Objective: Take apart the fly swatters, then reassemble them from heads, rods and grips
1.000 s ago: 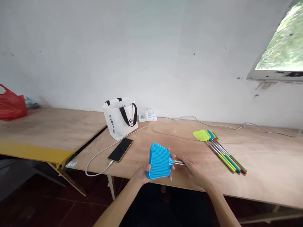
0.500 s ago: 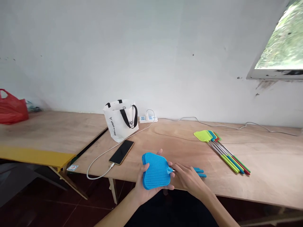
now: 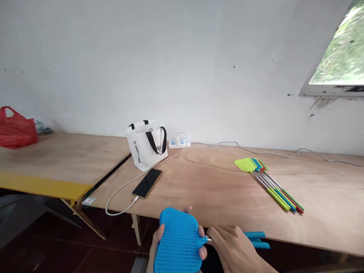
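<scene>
A stack of blue fly swatters (image 3: 178,240) is held over the table's front edge, the mesh heads lying one on another. My left hand (image 3: 157,239) wraps round the heads from below, thumb on the near-left edge and fingertips showing by the neck. My right hand (image 3: 231,245) is closed round the metal shafts just past the neck. The blue handles stick out to the right beyond it; how many swatters are in the bundle I cannot tell. More fly swatters (image 3: 274,189), yellow-green, blue, red and green, lie fanned together on the right of the table.
On the wooden table (image 3: 204,185) a phone (image 3: 147,183) lies plugged into a white cable. Behind it stands a white tote bag (image 3: 145,148) beside a power strip (image 3: 179,143) at the wall. A red plastic bag (image 3: 17,131) sits on the yellow-edged table at left.
Both hands have come down and closer to me with the blue fly swatters, from over the table to its front edge. The view has shifted slightly; the fanned swatters lie as before.
</scene>
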Demonstrator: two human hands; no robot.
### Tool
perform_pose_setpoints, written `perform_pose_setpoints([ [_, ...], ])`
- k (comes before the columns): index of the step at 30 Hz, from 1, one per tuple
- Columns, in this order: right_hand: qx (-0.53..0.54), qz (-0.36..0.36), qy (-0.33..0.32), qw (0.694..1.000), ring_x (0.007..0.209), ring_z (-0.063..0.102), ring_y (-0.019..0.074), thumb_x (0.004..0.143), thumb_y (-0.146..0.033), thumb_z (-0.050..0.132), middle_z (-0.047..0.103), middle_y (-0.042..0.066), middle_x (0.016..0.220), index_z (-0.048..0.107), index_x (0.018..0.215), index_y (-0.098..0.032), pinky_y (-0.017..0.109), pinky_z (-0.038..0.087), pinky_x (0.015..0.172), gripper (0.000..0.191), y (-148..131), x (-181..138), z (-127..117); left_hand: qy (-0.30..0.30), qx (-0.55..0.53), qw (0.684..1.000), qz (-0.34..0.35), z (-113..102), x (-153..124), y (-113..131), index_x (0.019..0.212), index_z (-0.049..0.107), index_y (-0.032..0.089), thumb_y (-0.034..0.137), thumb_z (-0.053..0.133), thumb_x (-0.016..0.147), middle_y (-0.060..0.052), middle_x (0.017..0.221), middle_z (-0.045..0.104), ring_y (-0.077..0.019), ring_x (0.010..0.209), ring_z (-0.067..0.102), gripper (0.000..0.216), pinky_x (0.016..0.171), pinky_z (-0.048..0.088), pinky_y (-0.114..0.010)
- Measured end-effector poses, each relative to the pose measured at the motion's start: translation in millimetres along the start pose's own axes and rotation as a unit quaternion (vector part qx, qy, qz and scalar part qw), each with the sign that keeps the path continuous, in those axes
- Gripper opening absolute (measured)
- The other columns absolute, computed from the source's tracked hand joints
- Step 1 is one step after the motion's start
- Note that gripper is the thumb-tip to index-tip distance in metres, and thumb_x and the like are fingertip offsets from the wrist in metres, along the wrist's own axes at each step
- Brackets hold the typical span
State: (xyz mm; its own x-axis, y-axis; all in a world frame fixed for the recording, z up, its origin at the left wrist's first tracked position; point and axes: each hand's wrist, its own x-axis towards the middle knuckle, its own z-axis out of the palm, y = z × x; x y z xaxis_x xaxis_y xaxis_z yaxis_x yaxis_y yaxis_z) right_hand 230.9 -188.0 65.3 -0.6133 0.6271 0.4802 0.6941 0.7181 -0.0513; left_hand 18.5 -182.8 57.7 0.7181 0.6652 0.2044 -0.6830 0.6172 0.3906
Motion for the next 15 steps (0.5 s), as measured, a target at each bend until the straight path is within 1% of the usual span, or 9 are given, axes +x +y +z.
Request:
perform_pose_setpoints([
  [3,-0.032,-0.019,0.047,0.998,0.049,0.050,0.0142,0.092,-0.010,0.036,0.056,-0.002,0.066,0.042,0.081,-0.025,0.029,0.027,0.049,0.019,-0.9,-4.9,-8.8,0.001,0.014,1.000,-0.005,7.4,-3.2,-3.9,0.142,0.047,0.038,0.071,0.071,0.077,-0.010,0.124,0.060,-0.0248,0.097,0.065,0.077,0.071,0.051,-0.030],
  [7,-0.039,-0.045,0.077,0.995,0.048,0.045,0.0143,0.092,-0.009,0.034,0.052,-0.002,0.063,0.040,0.077,-0.025,0.030,0.028,0.050,0.023,9.0,-2.1,-22.8,-0.012,0.053,0.999,-0.003,22.1,1.1,-1.3,0.130,0.055,0.035,0.064,0.079,0.073,-0.009,0.122,0.061,-0.0249,0.094,0.066,0.068,0.070,0.049,-0.030],
  [10,-0.060,-0.068,0.077,0.993,0.052,0.043,0.0152,0.092,-0.007,0.033,0.051,-0.001,0.064,0.043,0.076,-0.024,0.031,0.027,0.052,0.026,21.1,2.6,-35.5,-0.033,0.058,0.998,-0.008,35.0,6.6,3.4,0.124,0.058,0.036,0.059,0.083,0.072,-0.008,0.122,0.061,-0.0245,0.096,0.066,0.063,0.074,0.051,-0.031],
  [13,-0.089,-0.087,0.064,0.990,0.054,0.041,0.0155,0.093,-0.006,0.032,0.052,0.000,0.065,0.045,0.074,-0.023,0.032,0.027,0.053,0.028,29.8,8.8,-45.6,-0.027,0.069,0.997,-0.007,44.5,15.7,4.8,0.125,0.057,0.037,0.058,0.084,0.070,-0.008,0.123,0.060,-0.0266,0.099,0.065,0.065,0.076,0.056,-0.037],
  [15,-0.102,-0.095,0.063,0.988,0.054,0.040,0.0152,0.093,-0.006,0.033,0.052,0.000,0.065,0.047,0.073,-0.023,0.032,0.026,0.052,0.029,32.2,14.8,-47.2,-0.020,0.081,0.997,-0.004,45.1,22.9,5.3,0.128,0.056,0.037,0.060,0.083,0.069,-0.008,0.123,0.059,-0.0285,0.100,0.064,0.069,0.074,0.057,-0.039],
])
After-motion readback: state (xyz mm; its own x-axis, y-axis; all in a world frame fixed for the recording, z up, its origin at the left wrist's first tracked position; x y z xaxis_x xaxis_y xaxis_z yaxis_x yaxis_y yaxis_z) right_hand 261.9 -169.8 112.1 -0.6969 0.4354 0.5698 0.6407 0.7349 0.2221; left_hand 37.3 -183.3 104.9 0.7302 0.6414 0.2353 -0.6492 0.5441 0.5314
